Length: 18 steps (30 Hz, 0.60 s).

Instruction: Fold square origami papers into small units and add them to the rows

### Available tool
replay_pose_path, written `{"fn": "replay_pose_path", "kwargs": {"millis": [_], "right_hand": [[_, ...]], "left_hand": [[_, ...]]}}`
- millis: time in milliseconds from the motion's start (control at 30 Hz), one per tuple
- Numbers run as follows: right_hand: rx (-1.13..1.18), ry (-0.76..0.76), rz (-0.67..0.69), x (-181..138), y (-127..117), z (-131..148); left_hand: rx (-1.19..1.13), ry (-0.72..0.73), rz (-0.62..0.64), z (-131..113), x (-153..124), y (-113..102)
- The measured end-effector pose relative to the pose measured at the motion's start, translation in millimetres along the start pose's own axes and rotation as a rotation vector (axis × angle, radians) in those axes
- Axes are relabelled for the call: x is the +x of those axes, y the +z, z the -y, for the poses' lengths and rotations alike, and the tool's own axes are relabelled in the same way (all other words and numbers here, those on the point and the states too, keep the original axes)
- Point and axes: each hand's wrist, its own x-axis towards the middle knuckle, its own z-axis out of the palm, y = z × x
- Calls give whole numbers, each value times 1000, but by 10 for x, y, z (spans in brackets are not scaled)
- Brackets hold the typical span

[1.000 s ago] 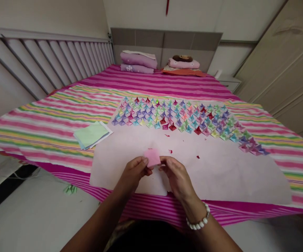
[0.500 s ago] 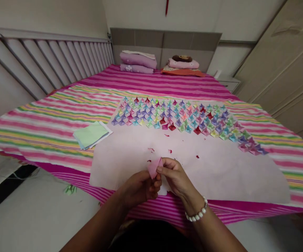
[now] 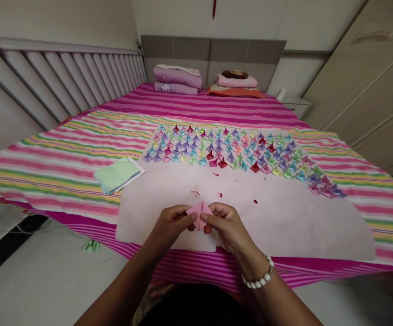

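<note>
A small pink folded paper piece (image 3: 199, 210), shaped like a diamond with a slit down its middle, is held above the near part of a large pale sheet (image 3: 169, 190). My left hand (image 3: 174, 224) pinches its left corner between thumb and fingers. On the right corner, my right hand (image 3: 226, 225) has the same kind of pinch, with a white bead bracelet (image 3: 260, 280) round the wrist. Beyond the hands, rows of colourful folded paper pieces (image 3: 221, 147) stand on the far half of the sheet. Some fingertips are hidden behind the pink paper.
Left of the sheet lies a stack of coloured paper (image 3: 118, 175), light green on top. Dark red scraps (image 3: 255, 201) are scattered on the sheet. Folded bedding (image 3: 177, 79) is piled at the headboard (image 3: 244, 54). A green paper item (image 3: 92, 246) is on the floor.
My left hand has come up from below the pink paper to grip its left corner. The paper has turned and spread from a narrow folded shape into a diamond facing me.
</note>
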Motion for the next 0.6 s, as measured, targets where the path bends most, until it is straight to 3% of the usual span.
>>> {"fn": "replay_pose_path", "kwargs": {"millis": [400,600], "right_hand": [[200,48,-50,-63,65,31],[205,22,-106,-48,90,10]], "left_hand": [[-50,-5,-110,48,18,43],[-49,28,-34,63,22,21]]}}
